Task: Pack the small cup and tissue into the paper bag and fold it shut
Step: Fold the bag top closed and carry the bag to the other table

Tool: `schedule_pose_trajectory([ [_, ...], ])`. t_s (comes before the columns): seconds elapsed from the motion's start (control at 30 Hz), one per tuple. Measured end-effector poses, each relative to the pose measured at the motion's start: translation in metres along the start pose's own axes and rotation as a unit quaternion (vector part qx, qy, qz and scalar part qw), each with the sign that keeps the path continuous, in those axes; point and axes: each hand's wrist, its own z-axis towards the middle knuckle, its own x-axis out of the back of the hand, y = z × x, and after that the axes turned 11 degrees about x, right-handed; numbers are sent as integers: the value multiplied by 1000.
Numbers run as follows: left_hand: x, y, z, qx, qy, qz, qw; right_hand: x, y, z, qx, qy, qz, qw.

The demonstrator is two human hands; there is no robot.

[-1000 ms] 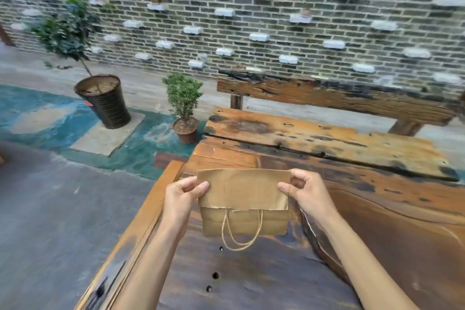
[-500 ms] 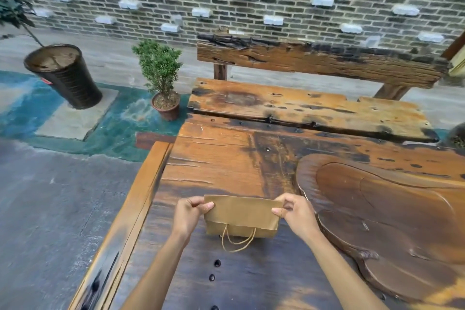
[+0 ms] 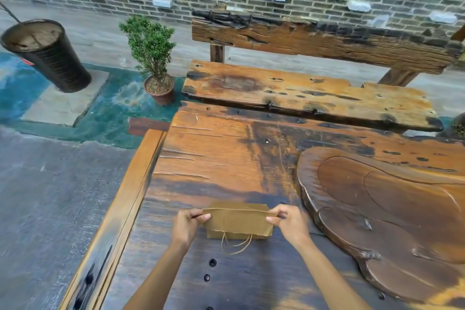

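Brown paper bag lying flat on the wooden tabletop, top flap folded over, left hand and right hand pinching its upper corners, twine handles trailing toward the person.

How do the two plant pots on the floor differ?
The black pot is tall, ribbed and leaning; the clay pot is short, smooth and upright. The black pot shows only a bare stem at the picture's edge; the clay pot holds a full green shrub. The black pot stands on a pale slab; the clay pot on teal floor. Both hold soil.
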Motion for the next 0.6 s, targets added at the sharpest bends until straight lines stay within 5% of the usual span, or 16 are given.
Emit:
schedule_pose_trajectory([
  [0.6,-8,-19,29,55,22,-6,998,-18,48,18,-42,-28,4,999],
])
